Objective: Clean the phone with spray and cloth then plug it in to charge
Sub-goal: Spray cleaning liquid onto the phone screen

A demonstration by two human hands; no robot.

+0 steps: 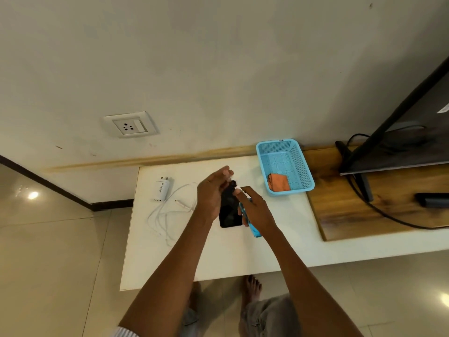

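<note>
Cream wall with a white wall socket rises behind a white worktop, seen from above by a person standing at its near edge. Over the middle of the worktop, the left hand grips a black phone along its left edge, fingers curled round the far end; the phone's long axis runs away from the person, tilted slightly right, dark screen facing up. Just right of it, the right hand is wrapped round a blue spray bottle, its white nozzle touching or almost touching the phone's upper part. Left of the hands lie a white charger plug and a loose white cable. Far right of the hands, a blue mesh basket holds an orange cloth. Beyond it, a black television stands on a wooden board.
</note>
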